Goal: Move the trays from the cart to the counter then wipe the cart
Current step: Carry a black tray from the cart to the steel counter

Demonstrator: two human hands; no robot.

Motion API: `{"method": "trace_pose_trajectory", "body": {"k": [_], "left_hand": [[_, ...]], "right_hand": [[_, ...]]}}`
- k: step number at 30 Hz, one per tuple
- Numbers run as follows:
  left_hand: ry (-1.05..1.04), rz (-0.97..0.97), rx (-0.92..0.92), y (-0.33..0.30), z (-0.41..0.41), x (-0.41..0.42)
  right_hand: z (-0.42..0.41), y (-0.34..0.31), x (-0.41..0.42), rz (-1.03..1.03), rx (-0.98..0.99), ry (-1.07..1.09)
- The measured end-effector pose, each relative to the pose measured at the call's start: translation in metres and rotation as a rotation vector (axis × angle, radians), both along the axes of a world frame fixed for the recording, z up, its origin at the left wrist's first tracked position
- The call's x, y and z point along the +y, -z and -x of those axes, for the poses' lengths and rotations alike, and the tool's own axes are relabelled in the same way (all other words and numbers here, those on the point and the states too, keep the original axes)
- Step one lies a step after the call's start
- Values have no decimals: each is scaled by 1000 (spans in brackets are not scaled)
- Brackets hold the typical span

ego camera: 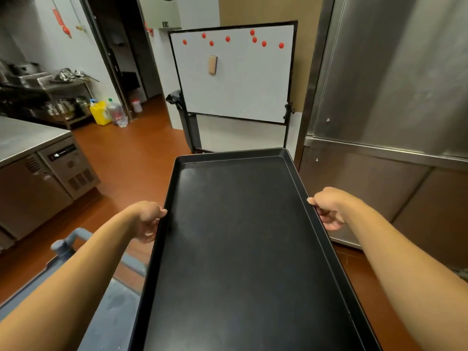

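A tall stainless-steel cabinet wall [395,97] fills the room beyond the right fingers, its lower panels dull and brown in reflection. The red-brown floor [126,153] runs off past the left fingers toward a dark doorway. Straight ahead of both sets of fingers stands a white board in a black frame [233,74], dotted with small red round magnets [227,38] and one tan eraser block [212,64].

Between the fingers is the long black rectangular metal tray [240,249], shallow-rimmed and bare inside, held level in the air, its far end pointing at the board. The left hand [148,222] grips the left rim, thumb on top and fingers curled under. The right hand [329,209] clamps the right rim the same way.

Below and left of the left fingers sits the grey plastic cart [111,307], its handle post just under the forearm. Farther left, a steel-topped bench [22,138] with a refrigeration unit beneath. Far off, a yellow plastic jug [100,113] on the floor.
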State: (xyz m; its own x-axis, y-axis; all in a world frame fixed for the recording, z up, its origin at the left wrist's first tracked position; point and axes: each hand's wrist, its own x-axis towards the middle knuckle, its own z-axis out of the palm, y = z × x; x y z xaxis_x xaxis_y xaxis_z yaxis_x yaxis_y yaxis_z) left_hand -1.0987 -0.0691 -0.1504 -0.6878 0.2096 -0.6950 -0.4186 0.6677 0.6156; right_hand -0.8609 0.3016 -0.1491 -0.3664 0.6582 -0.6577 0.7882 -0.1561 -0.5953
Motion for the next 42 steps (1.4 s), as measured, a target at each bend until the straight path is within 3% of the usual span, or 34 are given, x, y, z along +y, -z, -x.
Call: {"method": "trace_pose_trajectory", "body": {"k": [9, 26, 32, 42], "left_hand": [[-33, 22, -40, 29, 103, 45], [-235, 81, 7, 24, 353, 77], [-373, 79, -21, 27, 388, 63], [-835, 67, 12, 14, 360, 35]], "right_hand": [[112, 16, 48, 43, -48, -6], [445, 13, 112, 2, -18, -299], [549, 10, 117, -50, -20, -500], [706, -4, 76, -90, 48, -974]]}}
